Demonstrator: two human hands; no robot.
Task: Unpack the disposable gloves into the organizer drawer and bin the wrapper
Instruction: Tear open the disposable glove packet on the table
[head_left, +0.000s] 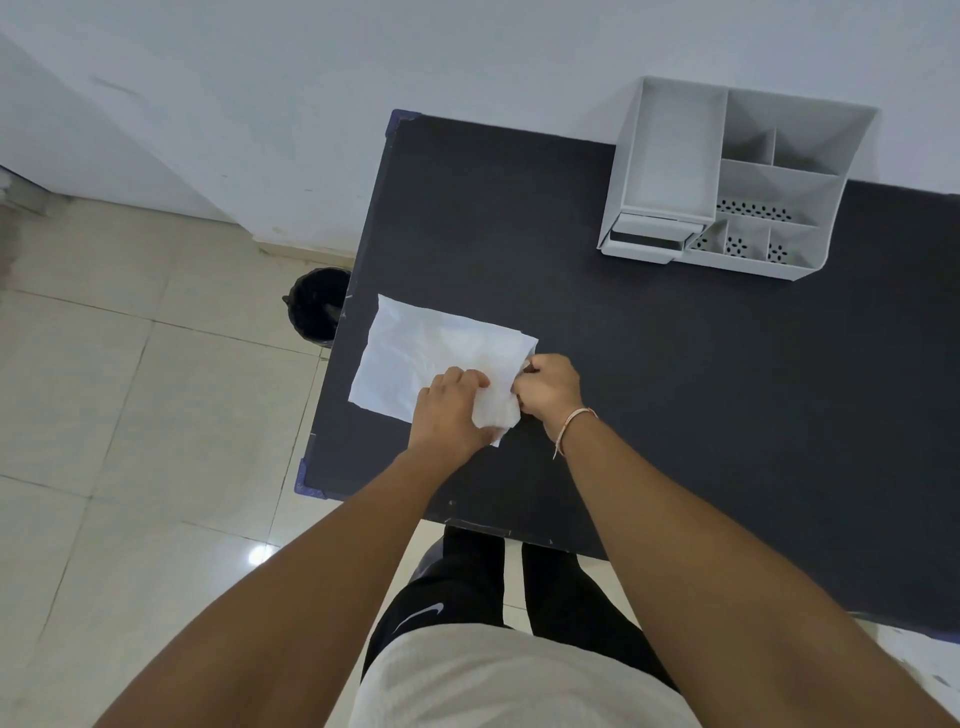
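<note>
The gloves packet (436, 358) is lying near the left edge of the table (675, 389) and is being gripped at its right end by the left hand (449, 410) and the right hand (550, 389), both clenched on the wrapper. If it is being torn too hard, gloves may be spilled toward the bin (317, 306), far from the organizer (727, 176).

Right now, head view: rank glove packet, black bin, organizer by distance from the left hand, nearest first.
1. Glove packet: in the left hand, near table edge.
2. Black bin: on the floor, left of the table.
3. Organizer: far right, against the wall.
</note>
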